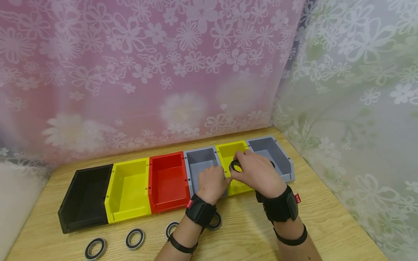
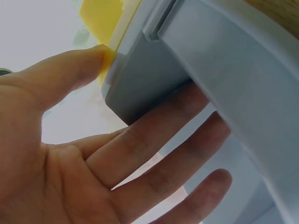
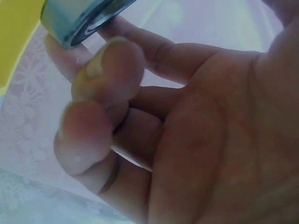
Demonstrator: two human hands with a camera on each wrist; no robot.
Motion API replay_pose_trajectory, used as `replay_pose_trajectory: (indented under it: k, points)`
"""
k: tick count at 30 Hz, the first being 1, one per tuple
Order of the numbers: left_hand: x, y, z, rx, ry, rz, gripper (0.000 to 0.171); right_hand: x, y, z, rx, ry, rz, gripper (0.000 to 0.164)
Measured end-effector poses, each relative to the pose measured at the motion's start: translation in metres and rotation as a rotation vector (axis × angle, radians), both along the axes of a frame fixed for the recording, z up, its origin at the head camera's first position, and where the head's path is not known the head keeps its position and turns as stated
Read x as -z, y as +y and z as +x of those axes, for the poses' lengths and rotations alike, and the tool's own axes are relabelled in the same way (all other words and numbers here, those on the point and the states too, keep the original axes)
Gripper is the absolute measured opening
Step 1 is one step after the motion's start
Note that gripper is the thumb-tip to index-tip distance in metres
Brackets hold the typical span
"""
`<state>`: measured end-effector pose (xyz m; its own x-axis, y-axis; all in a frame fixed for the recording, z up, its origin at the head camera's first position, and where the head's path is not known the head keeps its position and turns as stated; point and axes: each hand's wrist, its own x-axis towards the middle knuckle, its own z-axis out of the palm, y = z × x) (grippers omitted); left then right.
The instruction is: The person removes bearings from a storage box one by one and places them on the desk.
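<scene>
My right hand (image 1: pixel 259 172) pinches a ring-shaped ball bearing (image 1: pixel 232 167) between thumb and fingers over the right-hand yellow bin (image 1: pixel 232 148). In the right wrist view, the bearing (image 3: pixel 65 21) shows at the fingertips, and the other fingers curl toward the palm. My left hand (image 1: pixel 211 184) grips the front corner of the middle grey bin (image 1: pixel 200 156). Its thumb lies against the yellow edge (image 2: pixel 108 58) in the left wrist view, while the fingers reach behind the grey wall (image 2: pixel 233 70), which hides some fingertips.
Left of the middle grey bin stand red (image 1: pixel 167 185), yellow (image 1: pixel 128 186) and black (image 1: pixel 86 195) bins. Another grey bin (image 1: pixel 266 146) closes the row's right end, with a dark object partly hidden inside. Several bearings (image 1: pixel 142 237) lie in front on the wooden table (image 1: pixel 241 232).
</scene>
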<state>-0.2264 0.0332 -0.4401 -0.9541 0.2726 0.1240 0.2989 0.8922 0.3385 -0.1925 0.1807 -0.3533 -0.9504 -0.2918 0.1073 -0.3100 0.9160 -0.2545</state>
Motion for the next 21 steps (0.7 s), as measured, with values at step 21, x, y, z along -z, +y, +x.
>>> replay_pose_trajectory:
  k: [21]
  points:
    - [-0.002,0.000,0.001,0.009,-0.028,0.015,0.058,0.016,0.006,0.038,-0.068,-0.121,0.089,0.027]
